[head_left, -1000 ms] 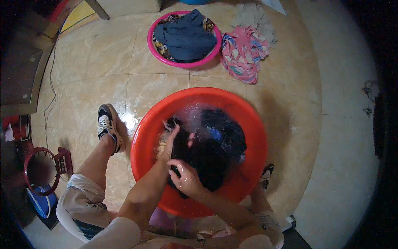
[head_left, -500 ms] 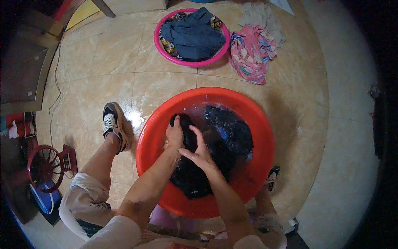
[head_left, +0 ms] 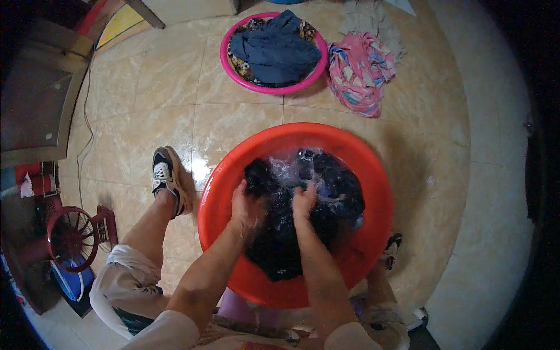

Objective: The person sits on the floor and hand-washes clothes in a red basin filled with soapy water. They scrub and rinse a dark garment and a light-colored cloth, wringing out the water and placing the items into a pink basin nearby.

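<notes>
A wide red basin (head_left: 211, 256) stands between my feet, with wet black clothes (head_left: 277, 251) and splashing, slightly foamy water inside. My left hand (head_left: 245, 207) is at the left of the pile, touching a bunched part of the dark cloth; its fingers are smeared by motion and partly hidden. Closer to the middle, my right hand (head_left: 304, 201) has its fingers curled into the wet black cloth, with water splashing just beyond it. The lower edges of the fabric lie under the water and cannot be made out.
Beyond the basin, a pink-rimmed tub (head_left: 230, 73) holds a dark blue garment (head_left: 277, 49) over patterned cloth. Pink printed cloth (head_left: 361, 73) and pale cloth (head_left: 373, 26) lie on the tiles. At left stand a dark red fan-like object (head_left: 73, 239) and a cabinet (head_left: 35, 111); a cable (head_left: 87, 128) runs along the floor.
My hands have moved apart: the right has gone right and down into the cloth, the left slightly lower. The bunched black cloth is lower in the basin and the water now splashes.
</notes>
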Motion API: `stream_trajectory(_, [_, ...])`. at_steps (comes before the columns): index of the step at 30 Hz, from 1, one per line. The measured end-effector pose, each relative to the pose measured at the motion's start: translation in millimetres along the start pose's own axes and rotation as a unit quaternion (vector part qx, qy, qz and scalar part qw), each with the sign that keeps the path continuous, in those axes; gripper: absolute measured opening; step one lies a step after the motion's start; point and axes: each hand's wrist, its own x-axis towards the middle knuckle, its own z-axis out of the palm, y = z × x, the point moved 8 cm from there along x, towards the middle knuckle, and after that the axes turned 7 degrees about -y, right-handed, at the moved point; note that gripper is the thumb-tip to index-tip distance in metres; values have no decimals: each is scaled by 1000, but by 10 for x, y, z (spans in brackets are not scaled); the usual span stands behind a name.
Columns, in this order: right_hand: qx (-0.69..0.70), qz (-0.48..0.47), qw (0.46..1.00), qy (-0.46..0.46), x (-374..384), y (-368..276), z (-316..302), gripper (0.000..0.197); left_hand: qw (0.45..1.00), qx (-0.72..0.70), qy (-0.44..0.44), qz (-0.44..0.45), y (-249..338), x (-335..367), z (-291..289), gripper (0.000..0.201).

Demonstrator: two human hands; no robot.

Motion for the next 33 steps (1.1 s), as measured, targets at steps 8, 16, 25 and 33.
stream_trajectory(8, [49, 35, 995, -75, -126, 9, 75, 50, 994, 103, -1, 25, 98, -156, 293, 55])
stream_trajectory(16, [117, -155, 954, -228, -799, -1313, -73, 31, 996, 91, -15, 5, 29, -150, 331, 60])
stream_trajectory(25, [-160, -327, 926, -101, -998, -1457, 97, 16, 941, 283, -44, 178, 68, 207, -69, 29])
stream_trajectory(33, [14, -52, 998, 24, 77, -250, 78, 36, 917, 324, 126, 196, 541, -222, 211, 39])
